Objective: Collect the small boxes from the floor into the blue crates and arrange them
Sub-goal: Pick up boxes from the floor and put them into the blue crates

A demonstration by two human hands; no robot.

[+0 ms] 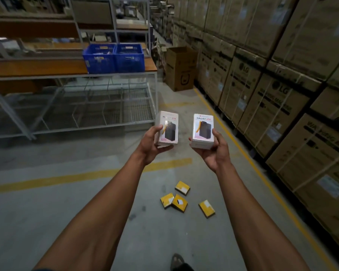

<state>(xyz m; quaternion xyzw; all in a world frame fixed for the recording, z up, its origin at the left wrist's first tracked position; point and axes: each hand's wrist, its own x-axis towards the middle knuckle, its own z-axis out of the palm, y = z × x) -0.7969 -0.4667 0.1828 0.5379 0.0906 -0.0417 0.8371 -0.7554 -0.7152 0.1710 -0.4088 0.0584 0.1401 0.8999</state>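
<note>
My left hand (152,146) grips a small white box (167,127) printed with a black pack, held upright at chest height. My right hand (213,151) grips a second white box (203,131) of the same kind, just to the right. Several small yellow boxes (179,202) lie scattered on the grey floor below my hands. Two blue crates, the left crate (99,59) and the right crate (129,57), stand side by side on a wooden shelf far ahead on the left.
A metal rack (76,106) with wire mesh fills the left side under the wooden shelf (37,68). Tall stacks of large cartons (272,90) line the right. An open carton (181,68) stands at the aisle's far end. Yellow floor lines (67,178) cross the concrete.
</note>
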